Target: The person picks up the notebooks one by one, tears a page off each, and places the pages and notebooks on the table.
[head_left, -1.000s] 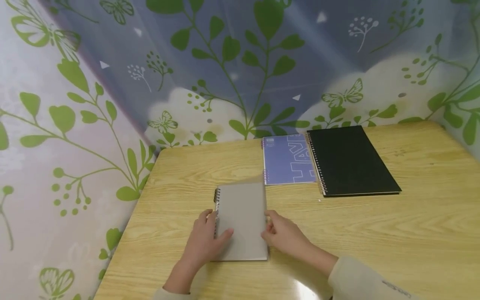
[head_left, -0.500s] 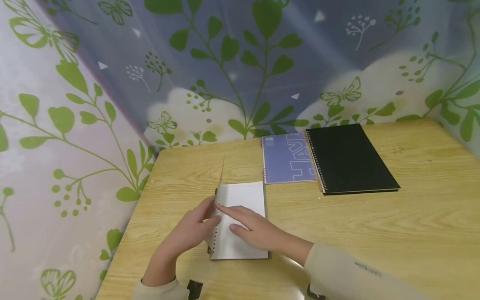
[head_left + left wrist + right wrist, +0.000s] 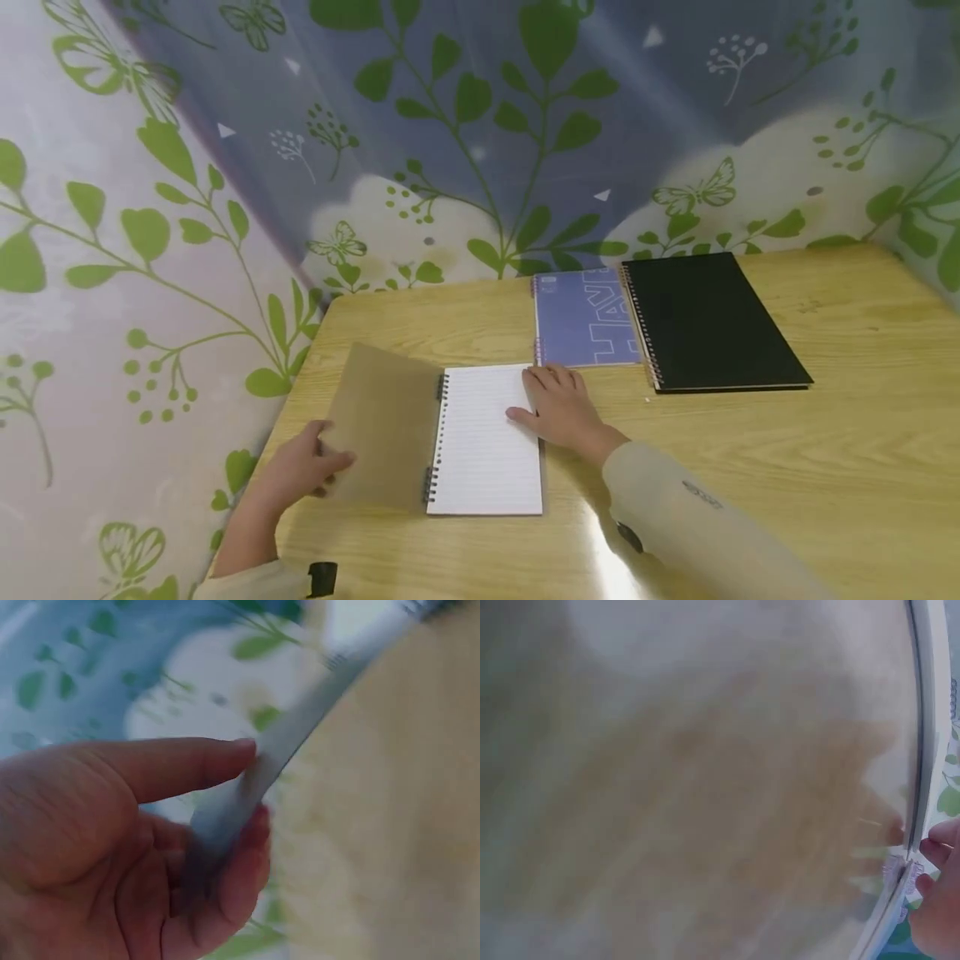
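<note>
A spiral notebook (image 3: pixel 483 454) lies opened on the table, its lined white page facing up. Its greyish see-through cover (image 3: pixel 386 429) is swung out to the left of the rings. At the cover's outer edge, my left hand (image 3: pixel 296 468) pinches it; the left wrist view has the thumb on one face of the cover (image 3: pixel 281 739) and fingers on the other. My right hand (image 3: pixel 562 410) rests on the page's upper right edge, thumb on the paper. Only some right fingers (image 3: pixel 934 851) show in the right wrist view, by the notebook edge.
A blue-violet spiral notebook (image 3: pixel 581 321) lies behind the right hand. To its right is a larger black spiral notebook (image 3: pixel 716 329). The wood-grain table (image 3: pixel 847 467) meets a leaf-patterned wall covering (image 3: pixel 420 92) at the back and left.
The notebook was closed a second ago; its cover has been lifted and turned over to the left with my left hand. My right hand crossed to the rings, then moved back to the page's right edge.
</note>
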Tool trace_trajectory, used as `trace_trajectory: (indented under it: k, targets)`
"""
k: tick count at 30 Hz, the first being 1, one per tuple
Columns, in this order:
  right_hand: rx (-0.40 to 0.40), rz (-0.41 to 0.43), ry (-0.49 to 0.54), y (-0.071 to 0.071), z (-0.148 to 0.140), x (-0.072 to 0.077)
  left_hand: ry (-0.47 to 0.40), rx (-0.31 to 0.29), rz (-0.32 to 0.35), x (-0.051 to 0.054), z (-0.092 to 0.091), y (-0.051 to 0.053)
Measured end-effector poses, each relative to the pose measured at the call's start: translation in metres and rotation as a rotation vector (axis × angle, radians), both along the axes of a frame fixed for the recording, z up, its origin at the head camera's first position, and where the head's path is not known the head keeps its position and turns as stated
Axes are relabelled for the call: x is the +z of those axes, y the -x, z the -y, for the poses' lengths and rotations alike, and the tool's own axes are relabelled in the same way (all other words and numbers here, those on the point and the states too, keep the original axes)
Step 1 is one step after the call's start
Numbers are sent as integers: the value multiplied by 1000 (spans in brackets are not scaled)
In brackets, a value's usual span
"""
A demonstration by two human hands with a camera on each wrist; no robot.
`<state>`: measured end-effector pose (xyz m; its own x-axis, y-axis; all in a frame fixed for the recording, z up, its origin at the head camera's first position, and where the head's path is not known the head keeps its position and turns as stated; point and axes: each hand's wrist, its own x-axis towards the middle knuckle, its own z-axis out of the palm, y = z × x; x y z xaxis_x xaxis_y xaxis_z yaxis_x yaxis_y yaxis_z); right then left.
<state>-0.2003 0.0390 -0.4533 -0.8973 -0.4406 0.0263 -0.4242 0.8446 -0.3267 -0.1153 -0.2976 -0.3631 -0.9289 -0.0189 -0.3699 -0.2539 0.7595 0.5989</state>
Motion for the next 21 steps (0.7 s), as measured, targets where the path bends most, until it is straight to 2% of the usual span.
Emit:
trace_trajectory:
  k: [4,8,12,17,21]
  targets:
    - [-10,-6,-64,4,-1,2,117,24,33,-33,17,3]
    - [-1,20,-96,6,-1,4,226,18,9,-52,21,0]
    - [11,37,-113,7,0,5,276,40,-14,-57,16,-3]
    - [25,34,-120,8,0,7,337,55,-19,-54,9,-5]
    - [33,24,-92,7,-1,9,343,48,-13,-53,7,-2]
